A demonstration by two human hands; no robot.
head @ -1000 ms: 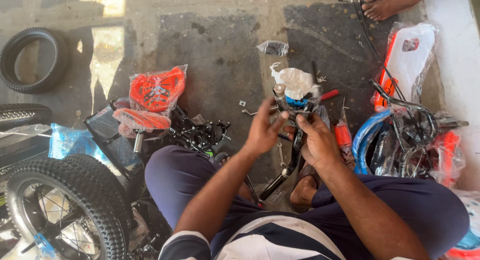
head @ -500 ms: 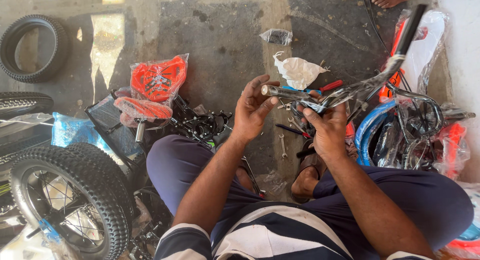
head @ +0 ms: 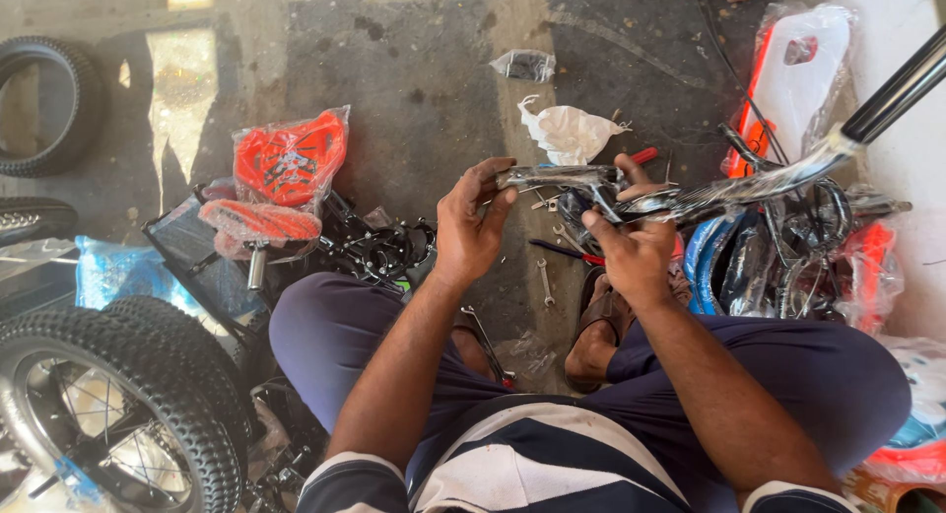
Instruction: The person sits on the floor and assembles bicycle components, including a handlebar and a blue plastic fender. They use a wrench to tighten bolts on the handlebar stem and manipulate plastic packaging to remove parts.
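- Head view: the person sits on the grey concrete floor [head: 424,89] with knees apart, both hands raised over the gap between the legs.
- The left hand [head: 471,225] has its fingertips curled over the near end of a shiny black plastic-wrapped bicycle handlebar with stem [head: 709,193]; it pinches that short horizontal end from above, thumb below.
- The right hand [head: 633,247] is closed round the middle of the same part, where the stem meets the bar, thumb up against it.
- The handlebar runs from between the hands up to the right, ending in a black rubber grip [head: 902,87] at the frame's edge.
- To handle this well, in my judgement, the right hand should keep the joint steady while the left works the end piece, with the long bar kept from swinging into the wrapped bicycle parts [head: 788,257] on the right.
- A small silver spanner [head: 545,281] lies on the floor just below the hands, within reach.
- Left of the person: an orange plastic part in clear wrap [head: 291,158], an orange wrapped saddle [head: 258,222], and a knobbly black spoked wheel [head: 108,414].
- A crumpled white plastic bag [head: 570,134] lies beyond the hands.
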